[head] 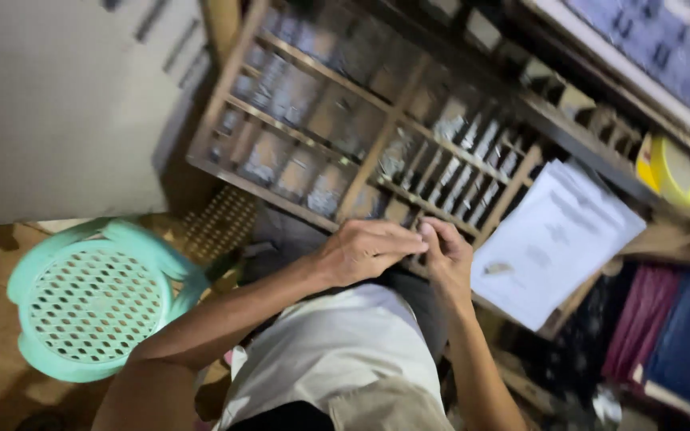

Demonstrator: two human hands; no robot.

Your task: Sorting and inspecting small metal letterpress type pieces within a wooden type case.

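Both hands meet at the near edge of a slanted wooden tray (225,96) divided into many small compartments, most of them filled with small greyish metal pieces. The left hand (365,249) lies palm down with its fingers curled forward over the tray's front rail, knuckles up. The right hand (446,254) stands just beside it, touching it at the fingertips, with its fingers bent and pinched together. Something small seems to be held between the two hands, but the blur and the curled fingers hide it, so I cannot tell whether either grip closes on a piece or merely rests on the wood.

Just beyond the fingertips run the narrow compartments of the tray's right half, packed with the metal pieces (465,172); farther off and to the left of the left hand lie the wider compartments. To the right of the right hand, close by, a stack of white printed papers (557,239) rests on the tray's right end, with a small dark object lying on the sheet nearest the hand. Past the papers, well apart, a yellow plastic container (684,179) sits on the worktop. Well to the left of the left hand and lower, a mint-green perforated plastic stool (93,299) stands on the floor.
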